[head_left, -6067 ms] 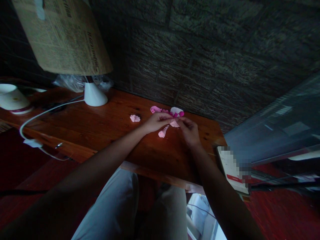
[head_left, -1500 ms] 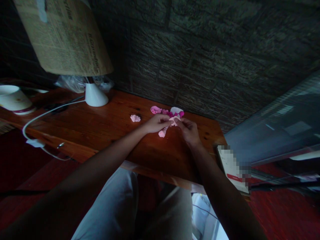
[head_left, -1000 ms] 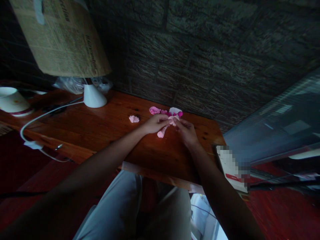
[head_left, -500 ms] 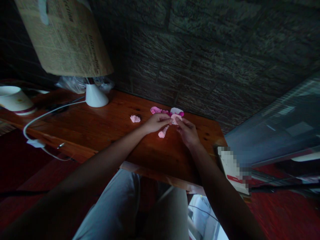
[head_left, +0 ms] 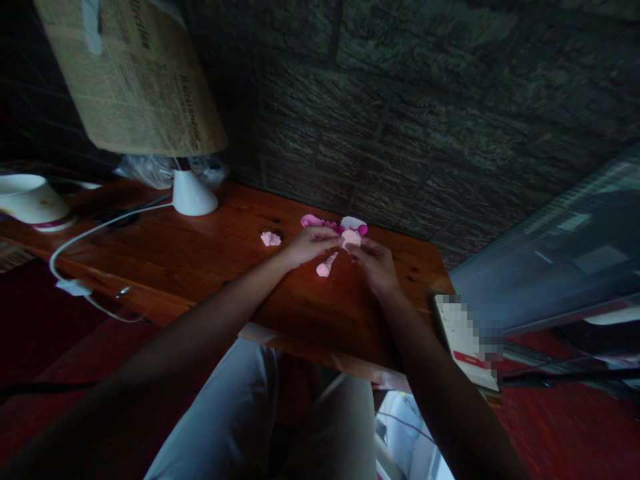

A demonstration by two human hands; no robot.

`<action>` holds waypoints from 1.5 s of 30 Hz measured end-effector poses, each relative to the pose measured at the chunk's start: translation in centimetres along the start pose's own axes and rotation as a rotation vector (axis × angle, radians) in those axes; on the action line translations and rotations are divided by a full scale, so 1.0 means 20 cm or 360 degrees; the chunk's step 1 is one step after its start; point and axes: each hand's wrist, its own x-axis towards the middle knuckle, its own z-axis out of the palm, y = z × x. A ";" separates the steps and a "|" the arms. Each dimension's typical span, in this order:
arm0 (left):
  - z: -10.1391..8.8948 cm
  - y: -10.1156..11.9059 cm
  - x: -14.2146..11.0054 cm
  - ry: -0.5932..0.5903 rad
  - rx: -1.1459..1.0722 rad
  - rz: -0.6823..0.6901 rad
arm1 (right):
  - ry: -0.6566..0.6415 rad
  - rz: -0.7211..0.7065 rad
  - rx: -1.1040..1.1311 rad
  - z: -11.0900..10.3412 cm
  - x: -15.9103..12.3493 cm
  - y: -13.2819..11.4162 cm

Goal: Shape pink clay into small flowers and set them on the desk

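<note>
A flattened pale pink piece of what looks like modelling clay (head_left: 351, 238) is pinched between my two hands, held above the wooden table. My left hand (head_left: 315, 245) grips its left edge with closed fingertips. On its lower right, my right hand (head_left: 374, 262) presses it between thumb and fingers. Just below, a pink tapered piece (head_left: 327, 265) with a rounded end lies on the table. To the left sits a crumpled pale pink lump (head_left: 271, 239). Behind my hands are a bright pink piece (head_left: 312, 221) and a whitish piece (head_left: 353, 223) with magenta bits, partly hidden.
The wooden table (head_left: 210, 267) runs along a dark brick wall (head_left: 400, 120). On the left stand a lamp with a white base (head_left: 194, 195), its white cable (head_left: 80, 233), and a white cup (head_left: 33, 202). A pale box-like object (head_left: 460, 340), partly pixelated, is by the right edge.
The pink piece has turned slightly and sits a little further left in my fingers. My right thumb has shifted lower on it. The pieces on the table stay put.
</note>
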 end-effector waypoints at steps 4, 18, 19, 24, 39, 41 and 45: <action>0.00 0.00 0.00 -0.0008 -0.0004 -0.0108 | 0.0026 -0.0030 0.0005 0.00 0.00 0.02; 0.00 0.01 0.00 0.0162 -0.0441 -0.0478 | -0.0008 0.0044 0.0235 0.04 -0.02 0.01; 0.00 0.01 0.00 0.0160 -0.0500 -0.0520 | -0.0016 0.0056 0.0260 0.04 -0.02 0.01; 0.01 0.01 0.01 0.0098 -0.0714 -0.0693 | -0.0034 0.0112 0.0397 0.04 -0.02 0.00; 0.00 -0.01 0.02 -0.0192 -0.0015 0.0124 | -0.0085 0.0002 0.0255 0.04 -0.02 0.02; 0.00 0.00 0.02 -0.0221 0.0043 0.0149 | -0.0077 -0.0019 0.0223 0.03 -0.01 0.02; 0.00 0.00 0.01 -0.0184 0.0034 0.0067 | 0.0023 -0.0006 0.0254 0.02 0.00 0.02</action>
